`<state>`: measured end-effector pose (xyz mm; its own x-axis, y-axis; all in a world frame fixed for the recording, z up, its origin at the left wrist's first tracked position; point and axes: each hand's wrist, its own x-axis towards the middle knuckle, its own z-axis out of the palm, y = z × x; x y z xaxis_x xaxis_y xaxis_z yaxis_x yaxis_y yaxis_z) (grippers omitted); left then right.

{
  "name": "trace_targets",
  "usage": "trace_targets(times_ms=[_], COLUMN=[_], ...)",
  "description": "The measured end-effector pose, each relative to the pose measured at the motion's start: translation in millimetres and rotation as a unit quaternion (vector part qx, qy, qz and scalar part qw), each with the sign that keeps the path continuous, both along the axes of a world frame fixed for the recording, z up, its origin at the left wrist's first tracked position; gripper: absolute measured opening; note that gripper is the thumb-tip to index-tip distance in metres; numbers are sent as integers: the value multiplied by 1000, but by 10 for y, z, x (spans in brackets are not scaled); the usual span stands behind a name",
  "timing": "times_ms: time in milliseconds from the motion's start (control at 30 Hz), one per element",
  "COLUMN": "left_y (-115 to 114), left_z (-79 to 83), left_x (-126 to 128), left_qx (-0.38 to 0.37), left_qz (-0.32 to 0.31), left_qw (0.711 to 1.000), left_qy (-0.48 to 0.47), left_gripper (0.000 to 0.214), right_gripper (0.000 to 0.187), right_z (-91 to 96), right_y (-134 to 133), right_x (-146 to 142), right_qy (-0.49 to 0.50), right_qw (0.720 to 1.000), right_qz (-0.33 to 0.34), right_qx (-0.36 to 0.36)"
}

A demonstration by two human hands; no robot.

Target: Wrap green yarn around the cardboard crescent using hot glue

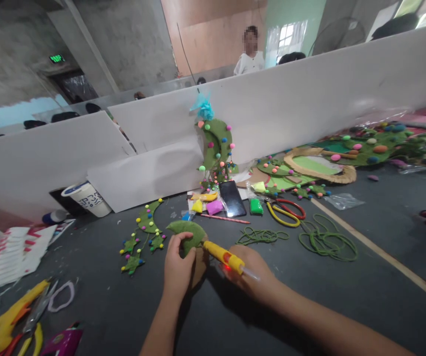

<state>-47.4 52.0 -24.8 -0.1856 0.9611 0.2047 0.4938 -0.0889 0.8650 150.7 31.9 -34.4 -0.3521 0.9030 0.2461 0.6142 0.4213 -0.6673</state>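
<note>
My left hand (179, 259) pinches a green felt crescent (191, 230) above the dark table, fingers and thumb closed on its edge. A brown piece (199, 272) shows beneath the felt, partly hidden by that hand. In my right hand (248, 269) is a yellow glue gun (222, 254), with a red light glowing on it and a clear glue stick out of its back. Its nozzle meets or nearly meets the crescent's right edge. Left of my hands lies a decorated green crescent (148, 217) with colored pompoms and several hanging felt stars (133, 264).
Green cords (327, 240), scissors with red and yellow handles (285, 212) and a phone (233, 199) lie beyond my hands. A pompom-trimmed moon (213, 143) leans on the white partition (290, 99). More scissors (37, 311) lie at lower left. A person (250, 62) is behind the partition.
</note>
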Motion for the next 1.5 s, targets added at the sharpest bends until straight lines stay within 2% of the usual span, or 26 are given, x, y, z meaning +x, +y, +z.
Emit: trace_targets(times_ms=[100,267,567,900,1067,1200,1333,1500], left_y=[5,3,0,15,15,19,15,14], left_z=[-7,-5,-4,-31,-47,-36,-33,-29], left_x=[-4,-3,-13,-31,-41,-39,-37,-49], left_qx=[-1,-4,-3,1,0,1,5,14], left_qz=[0,0,1,2,0,2,-1,8], left_qw=[1000,1000,1000,1000,1000,1000,1000,1000], left_qy=[-2,-2,-4,-6,-5,-4,-4,6], left_gripper=[28,28,29,29,29,29,30,29], right_gripper=[24,21,26,27,26,27,27,23], right_z=[-11,-11,71,-19,7,32,-20,-29], right_y=[14,-7,9,27,12,25,90,178], right_x=[4,-3,15,13,-5,36,106,179], right_qy=[6,6,-2,7,27,39,68,96], right_qw=[1000,1000,1000,1000,999,999,997,993], right_qz=[-14,1,3,-14,13,-9,-17,-73], right_qx=[-4,-1,10,25,26,22,11,-8])
